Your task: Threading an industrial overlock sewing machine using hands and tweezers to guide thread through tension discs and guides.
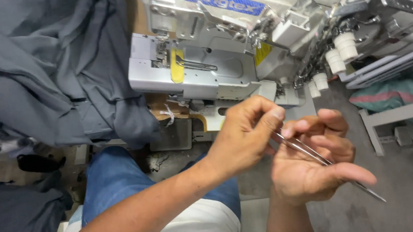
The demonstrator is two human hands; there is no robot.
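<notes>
My right hand (311,159) lies palm up in front of me, fingers half curled, with a pair of slim metal tweezers (323,161) running across the palm; their far end sticks out past the thumb toward the lower right. My left hand (242,137) comes in from the left across it, thumb and forefinger pinched shut on the upper end of the tweezers, just where my right fingertips meet them. Whether anything is caught at that tip I cannot tell; the fingers cover it.

Under my forearms I see my lap: blue jeans (114,185) and the hem of a white shirt (200,228).

Just beyond the hands stands a white industrial sewing machine (203,72), with a yellow guard (177,64) by the needle area and a yellow sticker (262,53) further right. Its white tension knobs (340,53) sit at the right side, above and well clear of my right fingers. Nothing stands between the hands and the machine bed.

A big heap of grey fabric (43,69) hangs to the left of the machine, draping down beside my knee. To the right, a grey concrete floor (406,199), a pale frame (390,117) and a bundle of teal and pink cloth (399,95) behind it.
</notes>
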